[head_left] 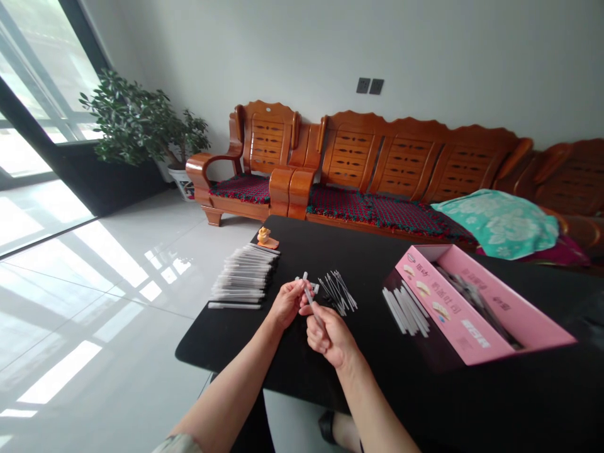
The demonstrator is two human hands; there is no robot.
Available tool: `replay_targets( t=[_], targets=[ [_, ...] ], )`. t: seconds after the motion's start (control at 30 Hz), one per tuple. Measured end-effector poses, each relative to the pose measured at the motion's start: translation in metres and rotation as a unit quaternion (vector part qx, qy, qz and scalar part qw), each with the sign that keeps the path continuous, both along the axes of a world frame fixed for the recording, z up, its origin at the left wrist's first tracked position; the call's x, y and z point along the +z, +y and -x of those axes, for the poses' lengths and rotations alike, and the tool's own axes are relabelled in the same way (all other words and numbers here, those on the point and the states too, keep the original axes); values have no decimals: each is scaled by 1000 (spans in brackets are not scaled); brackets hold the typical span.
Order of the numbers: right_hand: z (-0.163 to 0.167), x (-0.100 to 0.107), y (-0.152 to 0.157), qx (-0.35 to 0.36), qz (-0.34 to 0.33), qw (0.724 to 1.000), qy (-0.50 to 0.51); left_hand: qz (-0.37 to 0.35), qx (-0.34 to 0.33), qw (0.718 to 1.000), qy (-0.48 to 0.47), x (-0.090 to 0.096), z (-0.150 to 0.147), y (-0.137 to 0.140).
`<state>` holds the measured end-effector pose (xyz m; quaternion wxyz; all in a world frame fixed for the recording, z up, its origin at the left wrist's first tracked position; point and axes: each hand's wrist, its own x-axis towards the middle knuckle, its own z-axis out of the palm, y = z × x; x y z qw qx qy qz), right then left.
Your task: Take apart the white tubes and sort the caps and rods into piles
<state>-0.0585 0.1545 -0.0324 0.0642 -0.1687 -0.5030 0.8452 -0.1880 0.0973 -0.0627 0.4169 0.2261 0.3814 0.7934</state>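
Observation:
My left hand (pixel 287 303) and my right hand (pixel 329 333) meet over the black table. Both are closed around one slim whitish pen (pixel 309 294), which is held at a slant; fingers cover much of it. Just beyond my hands lies a loose fan of thin dark pen refills (pixel 340 292). To the left is a long stack of white pens (pixel 243 274) laid side by side. Several white pen barrels (pixel 406 308) rest on the right, beside the pink box (pixel 455 321). Small pieces near my fingertips are too partly hidden to make out.
Inside the pink box are dark slender items, blurred. A small orange-yellow figurine (pixel 265 236) stands at the table's far left corner. Behind the black table (pixel 321 242) is a wooden sofa (pixel 391 151) with a turquoise cloth (pixel 500 220). A potted plant (pixel 146 126) stands by the window.

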Motion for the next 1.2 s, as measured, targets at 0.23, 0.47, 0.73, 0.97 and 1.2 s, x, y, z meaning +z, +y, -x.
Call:
replay_targets(
  t=[0.23, 0.47, 0.73, 0.97, 1.2],
  targets=[
    [-11, -13, -9, -158, -477, 862, -59, 12, 120, 993, -16, 0, 15, 2],
    [-28, -15, -2, -194, -622, 750, -114, 79, 199, 971, 108, -4, 18, -1],
    [-62, -24, 86, -289, -689, 573, -338, 277, 272, 872, 298, -10, 17, -5],
    [-83, -43, 135, -307, -740, 467, -375, 322, 264, 826, 380, -21, 20, -2],
    [-87, -57, 148, -343, -795, 410, -286, 318, 255, 822, 398, -21, 20, 0]
  ],
)
